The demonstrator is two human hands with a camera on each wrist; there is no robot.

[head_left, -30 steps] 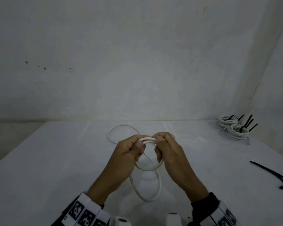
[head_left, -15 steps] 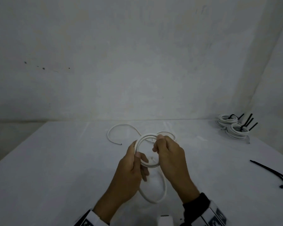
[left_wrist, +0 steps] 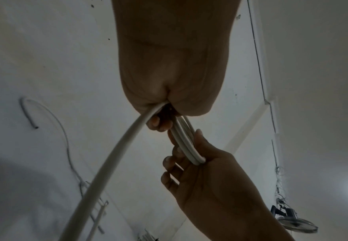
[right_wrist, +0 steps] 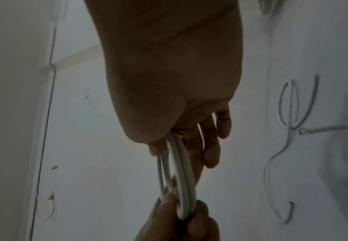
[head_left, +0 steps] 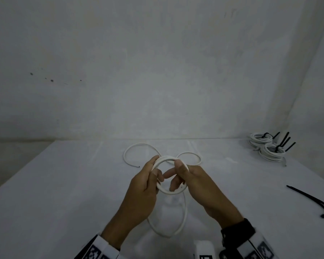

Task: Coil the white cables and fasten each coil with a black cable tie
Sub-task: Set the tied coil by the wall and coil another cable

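Observation:
Both hands hold a small coil of white cable [head_left: 171, 192] upright above the white table [head_left: 64, 193]. My left hand [head_left: 148, 182] grips the coil's left side, thumb on the outer edge. My right hand [head_left: 187, 176] pinches the coil's right top, thumb on the rim, fingers reaching through the ring. The left wrist view shows the stacked coil [left_wrist: 186, 145] between both hands and a loose strand [left_wrist: 115, 154] running down. The right wrist view shows the coil turns [right_wrist: 181, 179] edge-on. A slack loop [head_left: 178, 221] hangs below the coil; the cable's free tail [head_left: 133, 152] lies behind on the table.
Finished coils [head_left: 266, 146] fastened with black ties lie at the table's far right corner. Loose black cable ties [head_left: 314, 200] lie at the right edge. A white wall rises behind the table.
The coil has been turned upright and reshaped into a rounder ring. My left hand shifted to the ring's left side, and my right fingers now reach through it.

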